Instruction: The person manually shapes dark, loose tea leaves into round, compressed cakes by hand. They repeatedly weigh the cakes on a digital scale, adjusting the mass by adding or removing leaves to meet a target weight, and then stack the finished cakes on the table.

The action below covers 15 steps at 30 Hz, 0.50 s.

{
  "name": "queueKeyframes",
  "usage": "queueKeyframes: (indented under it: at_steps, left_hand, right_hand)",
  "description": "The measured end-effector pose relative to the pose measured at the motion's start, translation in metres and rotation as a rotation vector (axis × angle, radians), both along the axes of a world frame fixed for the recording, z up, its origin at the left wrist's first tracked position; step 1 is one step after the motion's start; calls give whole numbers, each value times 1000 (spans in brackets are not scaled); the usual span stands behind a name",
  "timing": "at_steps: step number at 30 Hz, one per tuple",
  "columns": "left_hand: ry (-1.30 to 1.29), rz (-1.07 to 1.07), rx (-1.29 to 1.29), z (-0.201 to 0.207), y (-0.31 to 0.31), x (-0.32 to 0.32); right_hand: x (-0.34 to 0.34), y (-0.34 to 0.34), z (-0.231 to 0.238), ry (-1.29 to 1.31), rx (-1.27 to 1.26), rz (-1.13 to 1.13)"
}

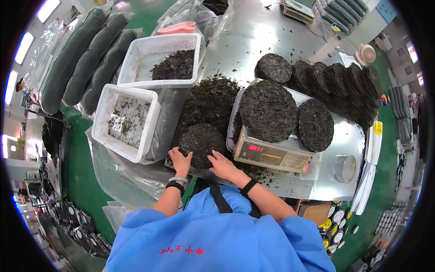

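1. Black dried-seaweed disc (202, 141) lies by the metal table's (251, 34) near edge.
2. Left hand (181, 163): unclenched, fingers spread, touching its rim around eight o'clock.
3. Right hand (223, 166): unclenched, fingers extended against it, around five o'clock.
4. Digital scale (272, 156): three o'clock from it.

- Disc (202, 144), centre: mottled black-brown
- Tubs (150, 129), upper left: white
- Smock (222, 238), bottom: blue, red lettering (182, 250)
- Floor (86, 186), lower left: green
- Cloth (177, 28), top: pink
- Scale (272, 157), right of centre: beige, red digits (256, 148)

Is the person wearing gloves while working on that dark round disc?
No, the left hand and the right hand are both bare, with the dark round disc between them.
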<state>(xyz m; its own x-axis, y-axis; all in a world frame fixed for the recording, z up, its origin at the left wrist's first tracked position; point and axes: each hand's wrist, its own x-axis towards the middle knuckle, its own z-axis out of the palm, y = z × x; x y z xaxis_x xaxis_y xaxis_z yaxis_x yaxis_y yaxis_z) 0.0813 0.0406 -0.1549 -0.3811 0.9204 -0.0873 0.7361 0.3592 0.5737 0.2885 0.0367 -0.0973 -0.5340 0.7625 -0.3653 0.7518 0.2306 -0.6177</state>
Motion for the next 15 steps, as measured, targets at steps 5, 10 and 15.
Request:
queueKeyframes:
  at_steps: [5,10,15]
  left_hand:
    - [-255,36,-11,6,3,-9]
    - [-1021,152,-124,40,9,-12]
    - [-1355,53,-204,106,6,-26]
  right_hand:
    - [-6,-5,-17,-58,-81,19]
    - [-18,6,27,187,169,-326]
    - [-48,23,77,580,414,-468]
